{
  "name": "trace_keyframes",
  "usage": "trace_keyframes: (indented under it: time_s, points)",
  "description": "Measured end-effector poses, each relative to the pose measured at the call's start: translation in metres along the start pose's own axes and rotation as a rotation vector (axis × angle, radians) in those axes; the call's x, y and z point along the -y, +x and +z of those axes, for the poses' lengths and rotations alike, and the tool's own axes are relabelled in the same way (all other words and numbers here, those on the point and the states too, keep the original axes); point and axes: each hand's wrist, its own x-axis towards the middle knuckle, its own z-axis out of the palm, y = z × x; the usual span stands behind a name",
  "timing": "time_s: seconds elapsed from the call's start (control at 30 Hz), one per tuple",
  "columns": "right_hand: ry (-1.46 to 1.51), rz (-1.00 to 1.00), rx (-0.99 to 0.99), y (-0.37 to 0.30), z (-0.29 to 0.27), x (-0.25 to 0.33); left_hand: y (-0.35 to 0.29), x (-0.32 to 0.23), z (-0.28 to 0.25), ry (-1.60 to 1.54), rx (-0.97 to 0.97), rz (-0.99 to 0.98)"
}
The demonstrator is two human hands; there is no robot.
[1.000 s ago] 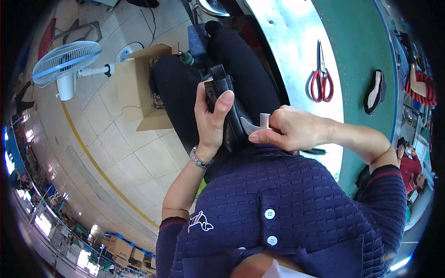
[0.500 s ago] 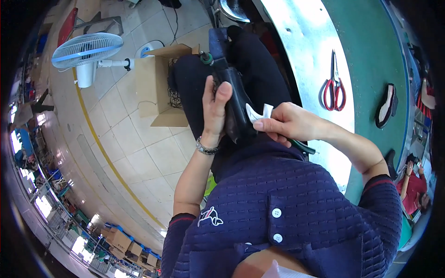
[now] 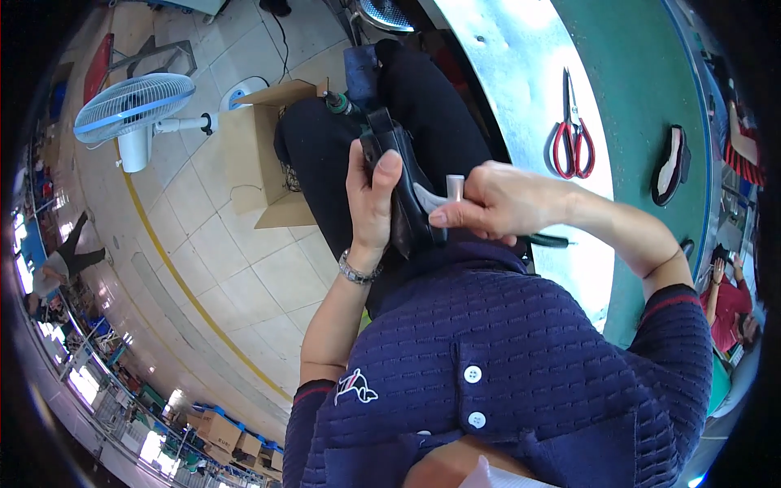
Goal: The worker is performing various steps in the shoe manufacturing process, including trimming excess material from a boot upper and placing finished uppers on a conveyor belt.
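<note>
Fingers of our left hand [image 3: 373, 203] are clamped on what looks like a black shoe [image 3: 411, 224] over our lap [image 3: 321, 159], probably to steady it against pressure from the right. Our right hand [image 3: 511, 202] has its fingers wrapped around a hook-headed metal tool [image 3: 454, 193], thumb braced by the head, likely for control where the curved tip meets the shoe's right side. Since half a second ago, the tool's head has lost its white glare, and a passer-by [image 3: 52, 275] on the far left has come nearer.
</note>
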Motion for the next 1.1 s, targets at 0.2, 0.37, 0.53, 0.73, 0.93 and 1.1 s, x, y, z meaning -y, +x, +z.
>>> trace_keyframes:
  time_s: [0.2, 0.37, 0.53, 0.73, 0.93, 1.1]
  points:
    - [-0.117, -0.044, -0.309, 0.008, -0.006, -0.002, 0.036, -0.004, -0.006, -0.03, 0.044, -0.084]
    - [-0.16, 0.096, -0.838, 0.022, -0.015, -0.074, 0.047, -0.005, -0.01, -0.118, 0.061, -0.196]
    - [-0.427, 0.214, -1.145, 0.026, -0.018, -0.137, 0.04, -0.009, -0.007, -0.119, 0.057, -0.221]
    - [0.02, -0.523, -1.054, 0.053, -0.011, -0.069, 0.031, -0.009, -0.007, 0.005, 0.128, -0.186]
    - [0.609, -0.666, -0.725, 0.111, 0.01, -0.018, -0.01, -0.025, -0.019, 0.177, 0.25, -0.052]
    - [0.598, -0.711, -0.778, 0.113, 0.031, -0.005, -0.023, -0.061, -0.024, 0.379, 0.266, -0.366]
